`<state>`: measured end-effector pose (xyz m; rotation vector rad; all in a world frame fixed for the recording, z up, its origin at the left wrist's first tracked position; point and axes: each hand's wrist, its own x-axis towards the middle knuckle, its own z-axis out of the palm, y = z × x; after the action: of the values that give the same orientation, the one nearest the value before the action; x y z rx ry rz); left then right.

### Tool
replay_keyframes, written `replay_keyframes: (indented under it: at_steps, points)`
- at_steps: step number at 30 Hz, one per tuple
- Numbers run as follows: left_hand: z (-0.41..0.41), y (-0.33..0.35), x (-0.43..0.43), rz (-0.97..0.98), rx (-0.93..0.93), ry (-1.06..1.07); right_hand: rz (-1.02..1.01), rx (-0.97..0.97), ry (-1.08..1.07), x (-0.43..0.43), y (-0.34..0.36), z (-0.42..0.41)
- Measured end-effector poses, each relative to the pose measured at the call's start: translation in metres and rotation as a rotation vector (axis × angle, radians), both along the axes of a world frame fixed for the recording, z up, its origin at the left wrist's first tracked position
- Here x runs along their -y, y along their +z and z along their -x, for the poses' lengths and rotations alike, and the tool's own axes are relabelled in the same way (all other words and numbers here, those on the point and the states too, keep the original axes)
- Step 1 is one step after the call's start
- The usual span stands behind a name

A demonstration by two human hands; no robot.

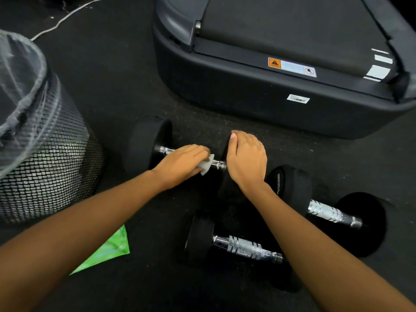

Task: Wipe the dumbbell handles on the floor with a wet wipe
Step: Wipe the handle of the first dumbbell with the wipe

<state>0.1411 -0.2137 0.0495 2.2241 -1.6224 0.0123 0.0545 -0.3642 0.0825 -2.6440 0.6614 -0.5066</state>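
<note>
Three black dumbbells with chrome handles lie on the dark floor. My left hand (183, 164) presses a white wet wipe (206, 165) around the chrome handle of the far dumbbell (147, 143). The right weight head of that dumbbell is gripped from above by my right hand (246, 158). A second dumbbell (333, 213) lies to the right, its handle bare. The third dumbbell (245, 246) rests nearest me, partly hidden under my right forearm.
A black mesh waste bin (51, 163) with a clear liner stands at the left. A green wipes packet (108, 251) lies on the floor under my left forearm. The end of a treadmill (258, 91) fills the back right. A white cable (67, 16) runs across the far floor.
</note>
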Motion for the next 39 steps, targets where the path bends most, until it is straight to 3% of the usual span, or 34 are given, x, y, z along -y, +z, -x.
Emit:
replay_keyframes:
  at_steps: [4, 8, 15, 19, 23, 29, 34, 39]
  points:
    - [0.002, -0.003, 0.002, 0.006, -0.007, -0.005, 0.005, -0.004, -0.001, -0.001, 0.001, -0.001]
    - [0.006, -0.007, 0.014, -0.042, -0.138, 0.053, -0.003, -0.008, -0.004, 0.000, 0.001, -0.001]
    - [-0.009, 0.004, 0.016, -0.214, -0.248, 0.210, 0.007, -0.021, 0.007, 0.000, 0.000, 0.000]
    - [-0.005, 0.009, 0.033, -0.300, -0.308, 0.177, 0.018, -0.019, 0.011, 0.000, 0.001, 0.000]
    - [0.002, 0.009, 0.032, -0.221, -0.329, 0.141, 0.032, -0.026, 0.017, 0.000, 0.003, 0.001]
    - [0.004, 0.005, 0.006, -0.051, -0.112, 0.029, 0.088, -0.039, 0.045, -0.002, 0.001, 0.003]
    - [-0.001, 0.017, -0.001, -0.051, -0.130, 0.061, 0.134, -0.199, 0.088, 0.001, 0.009, 0.001]
    - [-0.005, 0.029, -0.005, -0.106, -0.205, 0.120, 0.306, -0.537, 0.246, 0.005, 0.036, -0.012]
